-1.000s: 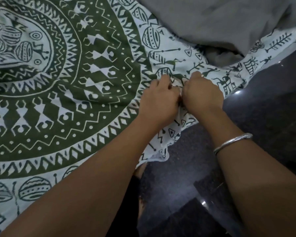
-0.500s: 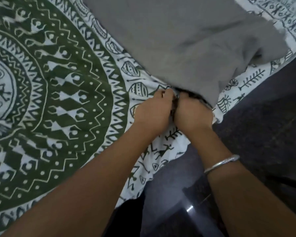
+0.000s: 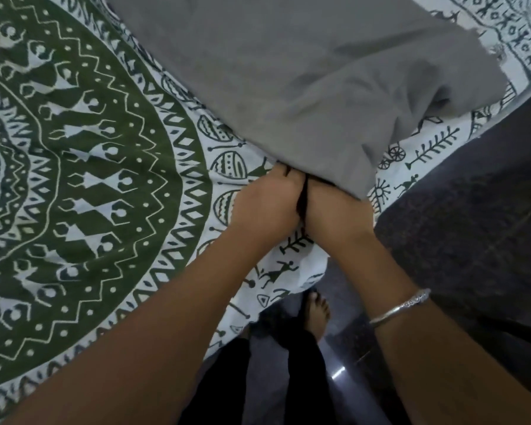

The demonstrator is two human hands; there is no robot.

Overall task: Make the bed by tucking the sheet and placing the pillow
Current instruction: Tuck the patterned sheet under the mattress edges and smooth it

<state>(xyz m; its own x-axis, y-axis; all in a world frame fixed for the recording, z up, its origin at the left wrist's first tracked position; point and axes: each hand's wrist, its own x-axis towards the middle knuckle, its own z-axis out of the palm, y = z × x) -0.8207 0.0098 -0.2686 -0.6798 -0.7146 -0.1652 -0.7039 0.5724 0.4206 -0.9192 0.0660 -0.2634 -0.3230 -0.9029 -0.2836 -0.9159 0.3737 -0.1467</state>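
Sheet, green-printed, spread flat, near edge hanging loose above floor. Head view: grey pillow on sheet, corner now over both hands; a second ago clear of them. Left hand, right hand pressed together, fingertips hidden beneath pillow, grip not discernible. Probably pillow placement begun.

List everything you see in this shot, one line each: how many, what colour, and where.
sheet: one, green and white print, spread over the bed.
pillow: one, grey, lying on the sheet at the top.
floor: one, dark and glossy, right and bottom.
bangle: one, silver, on the right wrist.
trousers: one pair, black, bottom centre.
foot: one, bare, on the floor below the sheet's edge.
left hand: one, at the pillow's near edge, fingertips hidden.
right hand: one, beside the left, fingertips hidden under the pillow.
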